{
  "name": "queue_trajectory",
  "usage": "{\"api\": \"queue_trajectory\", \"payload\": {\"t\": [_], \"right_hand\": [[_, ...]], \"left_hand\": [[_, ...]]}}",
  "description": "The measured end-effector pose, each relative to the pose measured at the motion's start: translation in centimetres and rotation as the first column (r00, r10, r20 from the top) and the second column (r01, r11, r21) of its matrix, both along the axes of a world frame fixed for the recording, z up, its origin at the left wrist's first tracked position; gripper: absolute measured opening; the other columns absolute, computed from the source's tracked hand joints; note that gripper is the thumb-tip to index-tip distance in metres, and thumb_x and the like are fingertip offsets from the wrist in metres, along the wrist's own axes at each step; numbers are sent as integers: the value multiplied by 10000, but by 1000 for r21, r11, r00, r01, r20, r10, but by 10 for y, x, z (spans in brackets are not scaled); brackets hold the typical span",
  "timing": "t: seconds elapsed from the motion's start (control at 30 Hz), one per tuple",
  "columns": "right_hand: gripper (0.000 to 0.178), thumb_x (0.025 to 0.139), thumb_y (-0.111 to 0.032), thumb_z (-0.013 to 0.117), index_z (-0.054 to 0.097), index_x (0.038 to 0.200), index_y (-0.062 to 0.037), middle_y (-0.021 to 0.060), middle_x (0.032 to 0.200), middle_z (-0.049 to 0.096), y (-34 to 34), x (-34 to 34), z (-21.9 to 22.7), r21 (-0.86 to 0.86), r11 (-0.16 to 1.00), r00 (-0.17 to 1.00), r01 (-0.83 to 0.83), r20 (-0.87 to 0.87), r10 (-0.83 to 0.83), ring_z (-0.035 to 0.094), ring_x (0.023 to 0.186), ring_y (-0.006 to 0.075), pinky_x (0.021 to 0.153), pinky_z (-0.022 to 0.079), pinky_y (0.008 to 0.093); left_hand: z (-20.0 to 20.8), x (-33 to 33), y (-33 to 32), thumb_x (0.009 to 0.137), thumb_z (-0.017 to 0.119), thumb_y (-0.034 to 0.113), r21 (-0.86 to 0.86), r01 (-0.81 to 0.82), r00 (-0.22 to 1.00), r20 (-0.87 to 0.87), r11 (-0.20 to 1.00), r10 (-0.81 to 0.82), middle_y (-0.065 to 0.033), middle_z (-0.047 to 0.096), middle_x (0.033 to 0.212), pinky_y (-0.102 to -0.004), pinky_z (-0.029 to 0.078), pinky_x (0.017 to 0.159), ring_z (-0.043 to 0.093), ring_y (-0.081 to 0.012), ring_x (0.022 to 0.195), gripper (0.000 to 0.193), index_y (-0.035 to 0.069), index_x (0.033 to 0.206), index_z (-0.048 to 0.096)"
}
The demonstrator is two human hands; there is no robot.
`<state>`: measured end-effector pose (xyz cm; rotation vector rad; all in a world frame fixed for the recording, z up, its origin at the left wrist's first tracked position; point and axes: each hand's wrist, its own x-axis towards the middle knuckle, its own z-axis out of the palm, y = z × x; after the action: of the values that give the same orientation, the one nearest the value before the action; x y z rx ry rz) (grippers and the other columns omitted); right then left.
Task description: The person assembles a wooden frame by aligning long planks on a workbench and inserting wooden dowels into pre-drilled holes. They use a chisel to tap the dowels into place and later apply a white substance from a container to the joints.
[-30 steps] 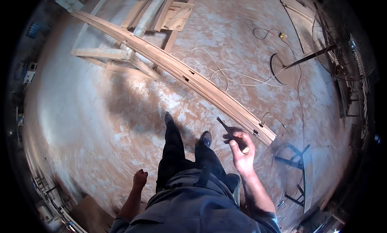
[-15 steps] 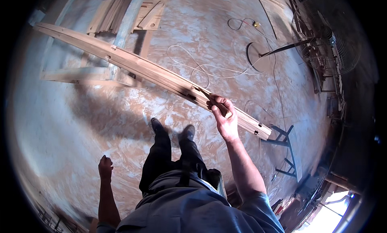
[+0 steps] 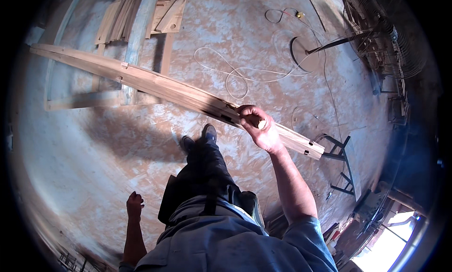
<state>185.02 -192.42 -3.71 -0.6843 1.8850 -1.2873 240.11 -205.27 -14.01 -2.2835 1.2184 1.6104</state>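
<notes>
My right hand (image 3: 258, 128) is closed round a chisel-like tool with a wooden handle (image 3: 260, 124); the butt of the handle shows at the palm, and the fingers hide most of the rest. Under that hand run long wooden beams (image 3: 174, 89) laid side by side, with dark mortise slots cut near the hand and near the right end. Whether the tool touches the wood I cannot tell. My left hand (image 3: 135, 205) hangs low on the left, away from the beams, its fingers loosely curled with nothing visible in them.
A pale bluish wooden frame (image 3: 134, 55) stands under the beams at left, with stacked wood strips (image 3: 123, 20) beyond. A dark metal stand (image 3: 343, 154) is by the right end. A pedestal fan (image 3: 306, 54) stands far right. A white cable (image 3: 240, 76) loops over the floor.
My feet have shifted in a step, and the view has moved slightly. My right hand has rolled over the tool, covering its shaft, and stays over the beams. The left hand swings slightly inward.
</notes>
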Motion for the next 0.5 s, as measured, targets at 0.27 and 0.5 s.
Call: {"api": "queue_trajectory", "payload": {"t": [0.27, 0.5], "right_hand": [[177, 884, -80, 637, 611, 1046, -15, 64, 986, 680, -4, -10, -4, 29, 981, 961, 193, 197, -195, 593, 888, 88, 800, 485, 260], [131, 909, -160, 601, 580, 990, -59, 168, 1026, 658, 11, -33, -15, -302, 800, 630, 518, 768, -118, 660, 832, 255, 756, 541, 391]], "left_hand": [[16, -45, -19, 878, 578, 209, -17, 59, 997, -42, 998, -59, -20, 560, 888, -277, 469, 637, 564, -116, 803, 602, -39, 1389, 382], [17, -62, -23, 901, 559, 216, -2, 92, 996, -19, 996, -92, -40, 585, 920, -275, 481, 641, 571, -124, 821, 560, -38, 1376, 409]]}}
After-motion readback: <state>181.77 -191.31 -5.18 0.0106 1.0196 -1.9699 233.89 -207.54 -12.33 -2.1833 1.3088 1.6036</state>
